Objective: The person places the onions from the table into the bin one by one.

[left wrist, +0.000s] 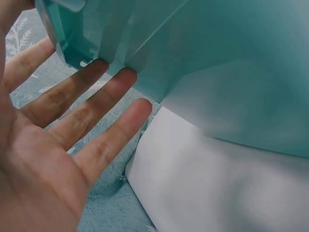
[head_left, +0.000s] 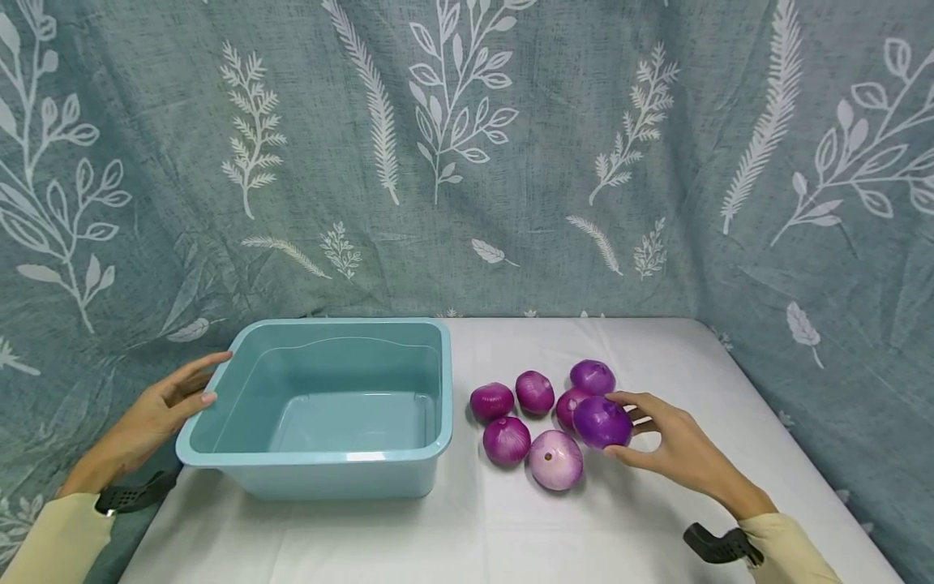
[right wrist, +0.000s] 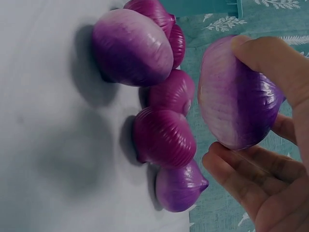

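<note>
My right hand (head_left: 667, 442) grips a purple onion (head_left: 602, 422) between thumb and fingers. In the right wrist view the held onion (right wrist: 236, 96), pale on one half and deep purple on the other, is raised off the table. Several more onions lie close together just left of this hand, among them a pale one (head_left: 556, 460) and a dark magenta one (head_left: 507, 440). My left hand (head_left: 156, 418) is at the left side of a light blue plastic basin (head_left: 328, 458), fingertips at the rim. In the left wrist view its fingers (left wrist: 116, 130) extend fairly straight along the basin's outer wall.
A white cloth (head_left: 452, 535) covers the table, with the basin on its left part. Behind and beside the table hangs a grey-green curtain (head_left: 540, 162) with white leaf prints. A black strap is on each wrist.
</note>
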Tool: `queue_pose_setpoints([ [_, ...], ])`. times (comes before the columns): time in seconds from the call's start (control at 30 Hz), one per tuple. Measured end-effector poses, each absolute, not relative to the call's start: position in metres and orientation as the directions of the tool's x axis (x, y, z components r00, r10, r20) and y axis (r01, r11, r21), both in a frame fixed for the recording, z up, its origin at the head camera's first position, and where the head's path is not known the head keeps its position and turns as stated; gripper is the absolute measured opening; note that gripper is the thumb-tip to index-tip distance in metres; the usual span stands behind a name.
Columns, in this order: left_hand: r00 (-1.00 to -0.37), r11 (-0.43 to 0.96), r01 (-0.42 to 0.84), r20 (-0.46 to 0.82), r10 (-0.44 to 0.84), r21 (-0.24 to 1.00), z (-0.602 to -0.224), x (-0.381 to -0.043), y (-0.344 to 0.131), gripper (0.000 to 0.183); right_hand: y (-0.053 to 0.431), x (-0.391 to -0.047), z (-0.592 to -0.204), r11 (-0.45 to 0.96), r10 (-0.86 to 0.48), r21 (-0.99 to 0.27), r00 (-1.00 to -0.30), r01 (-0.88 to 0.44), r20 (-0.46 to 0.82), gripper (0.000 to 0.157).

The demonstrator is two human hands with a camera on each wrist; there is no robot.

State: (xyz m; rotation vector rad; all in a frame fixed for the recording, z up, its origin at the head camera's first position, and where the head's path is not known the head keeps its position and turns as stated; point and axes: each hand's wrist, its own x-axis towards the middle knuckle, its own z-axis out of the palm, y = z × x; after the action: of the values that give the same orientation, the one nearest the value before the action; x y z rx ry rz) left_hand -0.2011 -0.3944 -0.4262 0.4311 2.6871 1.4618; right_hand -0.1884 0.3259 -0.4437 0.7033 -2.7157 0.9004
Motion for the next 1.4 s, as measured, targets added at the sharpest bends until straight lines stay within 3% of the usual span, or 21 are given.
queue_pose_setpoints([
  [1.4,-0.962,0.534,0.221,0.092,0.258,0.816,-0.429,-0.202,-0.397,0.061,0.233,-0.227,-0.411,0.515,-0.519,-0.594,-0.777,-0.617,0.356,0.072],
])
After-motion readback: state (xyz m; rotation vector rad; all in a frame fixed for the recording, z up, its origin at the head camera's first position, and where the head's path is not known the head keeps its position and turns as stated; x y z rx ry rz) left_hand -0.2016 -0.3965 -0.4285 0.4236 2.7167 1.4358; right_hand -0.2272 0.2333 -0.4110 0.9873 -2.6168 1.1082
